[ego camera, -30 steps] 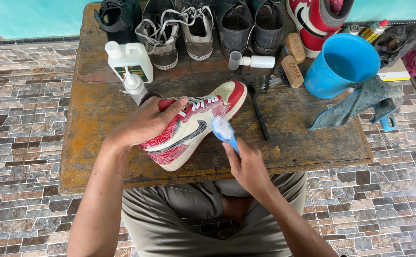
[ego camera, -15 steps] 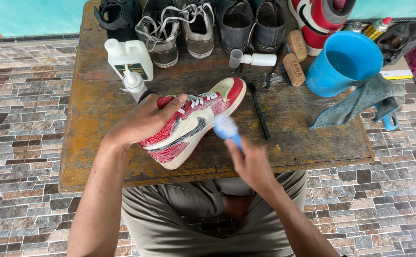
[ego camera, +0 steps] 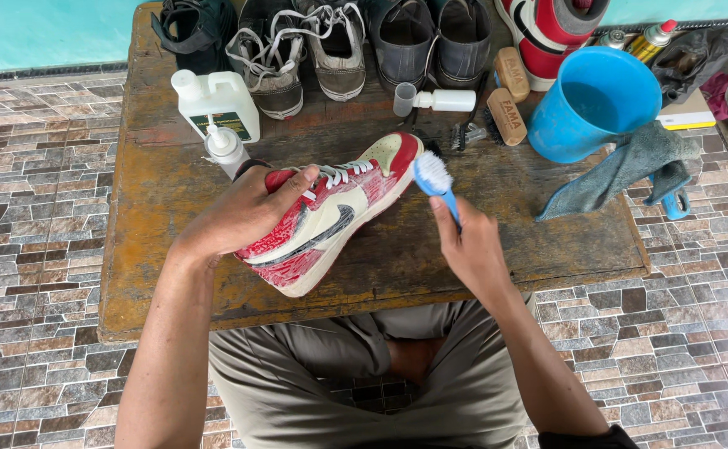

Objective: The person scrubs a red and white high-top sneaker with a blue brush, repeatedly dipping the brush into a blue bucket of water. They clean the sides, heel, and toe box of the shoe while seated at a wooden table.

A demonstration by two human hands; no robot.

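A red and cream sneaker (ego camera: 331, 220) lies tilted on a worn wooden table (ego camera: 173, 249), its toe pointing away to the right. My left hand (ego camera: 243, 212) grips it around the ankle opening and tongue. My right hand (ego camera: 468, 245) holds a blue-handled brush (ego camera: 435, 179); its white bristle head sits just beside the sneaker's toe.
A blue bucket (ego camera: 593, 104) with a grey cloth (ego camera: 622, 166) draped beside it stands at the right. White bottles (ego camera: 214, 104) sit at the left. Several other shoes (ego camera: 331, 41), wooden brushes (ego camera: 510, 100) and a small tube (ego camera: 435, 100) line the far edge.
My right hand has carried the brush from the sneaker's side panel up and right to its toe. The left hand keeps its hold.
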